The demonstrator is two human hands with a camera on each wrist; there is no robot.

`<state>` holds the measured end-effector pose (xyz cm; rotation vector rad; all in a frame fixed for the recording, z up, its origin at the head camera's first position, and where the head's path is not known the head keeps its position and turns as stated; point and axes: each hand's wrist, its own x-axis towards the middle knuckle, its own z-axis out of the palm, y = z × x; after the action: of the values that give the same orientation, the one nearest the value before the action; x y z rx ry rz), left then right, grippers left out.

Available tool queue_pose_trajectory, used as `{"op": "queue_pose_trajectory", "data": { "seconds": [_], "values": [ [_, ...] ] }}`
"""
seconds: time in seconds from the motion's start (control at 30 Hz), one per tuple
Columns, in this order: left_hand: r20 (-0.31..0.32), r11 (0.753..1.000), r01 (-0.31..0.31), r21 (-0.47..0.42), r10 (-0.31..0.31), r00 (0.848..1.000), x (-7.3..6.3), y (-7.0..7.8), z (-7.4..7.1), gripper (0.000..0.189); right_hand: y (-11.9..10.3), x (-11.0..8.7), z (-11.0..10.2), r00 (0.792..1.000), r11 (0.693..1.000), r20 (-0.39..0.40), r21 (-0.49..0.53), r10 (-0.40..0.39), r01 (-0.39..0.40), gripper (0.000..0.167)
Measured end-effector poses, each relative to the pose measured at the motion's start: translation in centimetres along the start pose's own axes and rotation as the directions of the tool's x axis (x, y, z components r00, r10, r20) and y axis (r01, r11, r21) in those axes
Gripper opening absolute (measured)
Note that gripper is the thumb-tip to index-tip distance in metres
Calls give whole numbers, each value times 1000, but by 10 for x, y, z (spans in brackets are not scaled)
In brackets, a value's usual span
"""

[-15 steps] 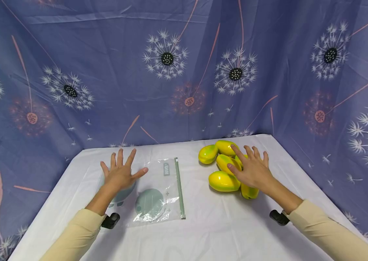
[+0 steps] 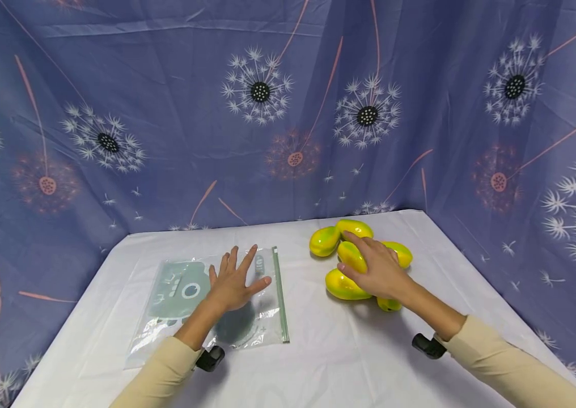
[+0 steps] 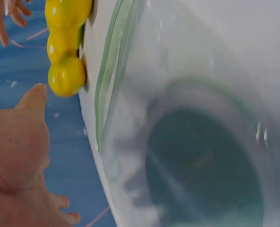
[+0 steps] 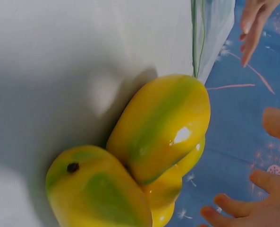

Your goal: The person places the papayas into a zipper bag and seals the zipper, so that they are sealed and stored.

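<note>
Left hand (image 2: 234, 286): laid flat, fingers spread, on zip bag (image 2: 186, 294).
Right hand (image 2: 377, 272): rested open over mangoes (image 2: 341, 285).
Surface (image 2: 329, 362): white cloth.

white tablecloth (image 2: 349, 362) | blue dandelion-print backdrop (image 2: 176, 107) behind and beside

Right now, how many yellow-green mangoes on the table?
6 visible in the head view: far-left, far-middle, far-right, centre under the right hand, near-left, near-right. More may be hidden.
</note>
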<state>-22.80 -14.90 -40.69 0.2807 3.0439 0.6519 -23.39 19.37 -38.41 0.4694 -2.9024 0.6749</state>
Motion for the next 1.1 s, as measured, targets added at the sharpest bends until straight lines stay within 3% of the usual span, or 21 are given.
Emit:
{"op": "queue_pose_trajectory", "data": {
  "seconds": [0.27,0.47,0.8,1.1],
  "values": [
    [-10,997,-60,-56,59,998,2,21,38,80,-3,0,3,999,991,52,135,-2,-5,81],
    [61,998,-64,-15,65,996,4,28,60,81,-4,2,8,996,983,85,186,-6,-10,88],
    [118,1000,-15,-22,17,993,1,37,66,78,-4,1,16,994,987,99,155,-53,37,79],
    [76,996,-22,-90,29,997,-1,31,72,79,-4,-2,19,990,992,117,101,-83,71,77]
  ]
}}
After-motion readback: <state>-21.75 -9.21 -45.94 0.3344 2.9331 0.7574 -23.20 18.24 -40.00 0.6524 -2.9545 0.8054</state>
